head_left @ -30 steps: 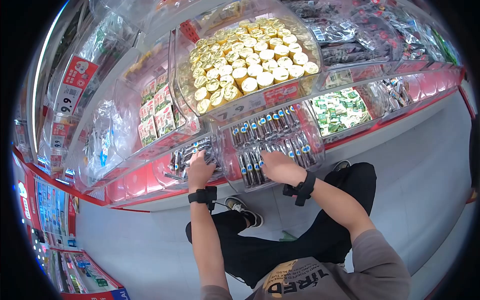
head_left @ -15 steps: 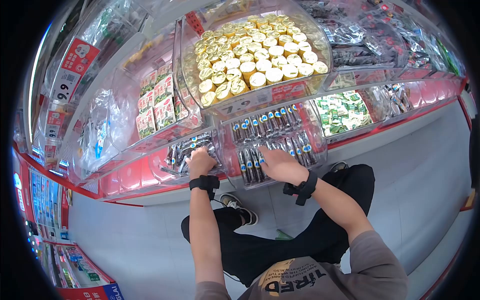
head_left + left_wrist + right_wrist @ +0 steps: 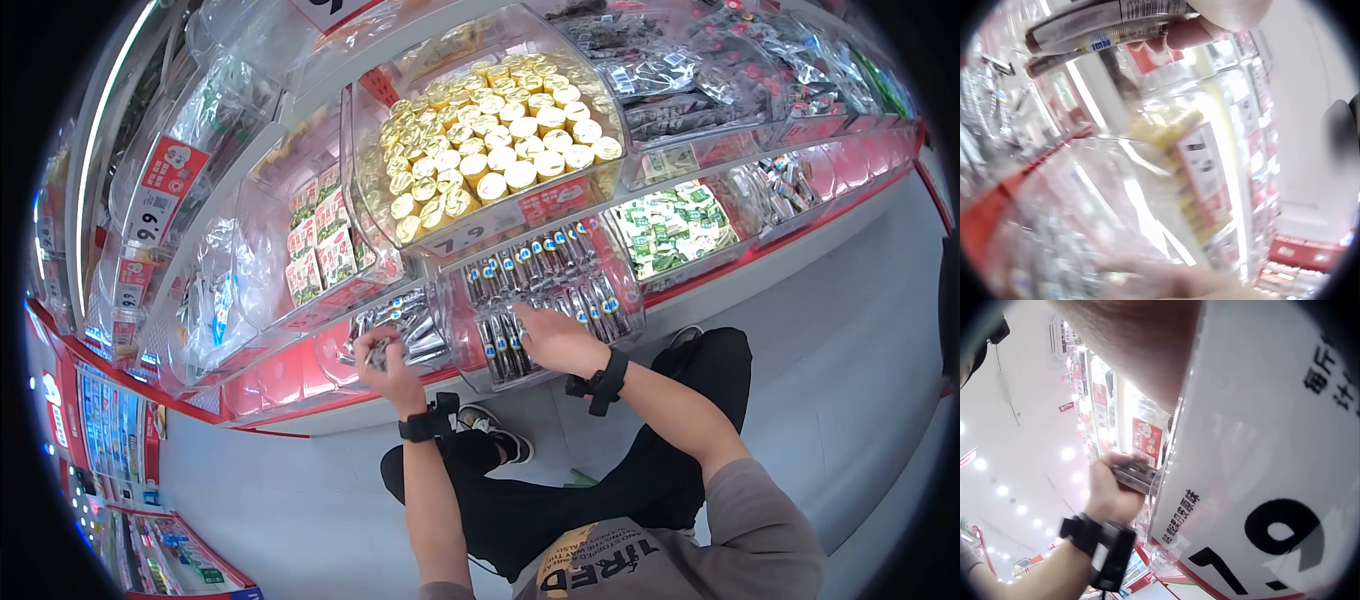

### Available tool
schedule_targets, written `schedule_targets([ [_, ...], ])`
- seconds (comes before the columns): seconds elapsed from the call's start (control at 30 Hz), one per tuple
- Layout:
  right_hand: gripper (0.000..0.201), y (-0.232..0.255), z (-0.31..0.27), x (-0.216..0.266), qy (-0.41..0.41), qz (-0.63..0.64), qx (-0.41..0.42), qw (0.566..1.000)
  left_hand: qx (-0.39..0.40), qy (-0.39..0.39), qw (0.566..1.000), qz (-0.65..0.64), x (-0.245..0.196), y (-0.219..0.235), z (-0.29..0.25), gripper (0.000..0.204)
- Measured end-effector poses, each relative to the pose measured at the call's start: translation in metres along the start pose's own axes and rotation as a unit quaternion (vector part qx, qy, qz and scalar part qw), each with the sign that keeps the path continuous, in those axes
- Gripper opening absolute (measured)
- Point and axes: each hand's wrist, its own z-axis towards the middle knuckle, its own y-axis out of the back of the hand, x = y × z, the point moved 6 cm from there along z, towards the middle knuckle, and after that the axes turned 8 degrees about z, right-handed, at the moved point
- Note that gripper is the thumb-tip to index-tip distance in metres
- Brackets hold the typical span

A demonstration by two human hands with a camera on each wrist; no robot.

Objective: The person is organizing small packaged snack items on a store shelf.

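My left hand (image 3: 393, 378) is raised at the front of the small bin of dark wrapped snack sticks (image 3: 415, 335), gripping a few of them. In the left wrist view, the held snack sticks (image 3: 1100, 31) show brown contents, clear wrappers, a barcode and a blue-and-white label, pinched by the thumb and fingers. Beside it, my right hand (image 3: 562, 342) rests over a wider bin of similar snack sticks (image 3: 600, 305), set in two rows; its fingertips are partly hidden. The right wrist view has the left hand (image 3: 1116, 490) holding its sticks beyond a clear bin front.
Above stands a clear bin of gold-topped rolls (image 3: 500, 150) with a price label (image 3: 460, 238). Red-and-white packets (image 3: 325, 235) lie to its left, green-and-white packets (image 3: 680, 225) at right. A large price card (image 3: 1272, 550) fills much of the right wrist view.
My left hand has come up out of the small bin toward me, now with snack sticks in its grip. The right hand stays over the wider bin.
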Motion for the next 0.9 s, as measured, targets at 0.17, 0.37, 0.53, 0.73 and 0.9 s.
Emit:
schedule_targets([
  [0.17,0.029,0.011,-0.005,0.012,0.111,0.021,-0.132,0.985,0.056,0.049,0.944,-0.32,-0.082,-0.006,-0.008,0.016],
  [0.37,0.022,0.059,-0.014,0.059,0.15,0.364,-0.195,0.898,0.183,0.189,0.849,-0.459,-0.098,-0.042,-0.03,0.016],
  [0.53,0.024,0.062,-0.029,0.089,0.186,0.224,-0.053,0.955,0.171,0.301,0.806,-0.48,-0.066,-0.064,-0.056,0.011],
  [0.73,0.02,0.06,-0.026,0.071,0.142,0.073,-0.007,0.987,0.192,0.346,0.833,-0.388,-0.04,-0.074,-0.068,0.018],
  [0.9,0.021,0.063,-0.024,0.046,0.104,-0.034,-0.128,0.986,0.16,0.307,0.874,-0.341,-0.027,-0.079,-0.063,0.031],
])
